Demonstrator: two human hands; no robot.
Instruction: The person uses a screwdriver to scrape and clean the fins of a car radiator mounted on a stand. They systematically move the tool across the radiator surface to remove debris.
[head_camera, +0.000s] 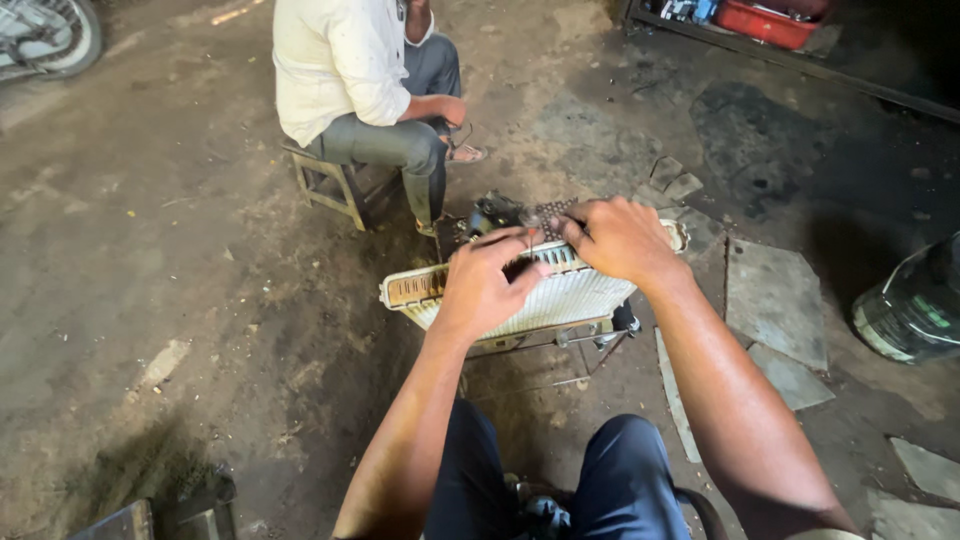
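Radiator (560, 295) stands on the floor (150, 250) before the knees, on edge. Left hand (485, 285) pinches a thin tool at its top rim; right hand (622, 240) presses down beside, fingers curled. Fin-straightening underway, likely; steadying needed.

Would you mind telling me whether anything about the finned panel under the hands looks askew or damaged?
The finned panel sits tilted on its small stand, both hands on its top edge. No damage shows clearly.
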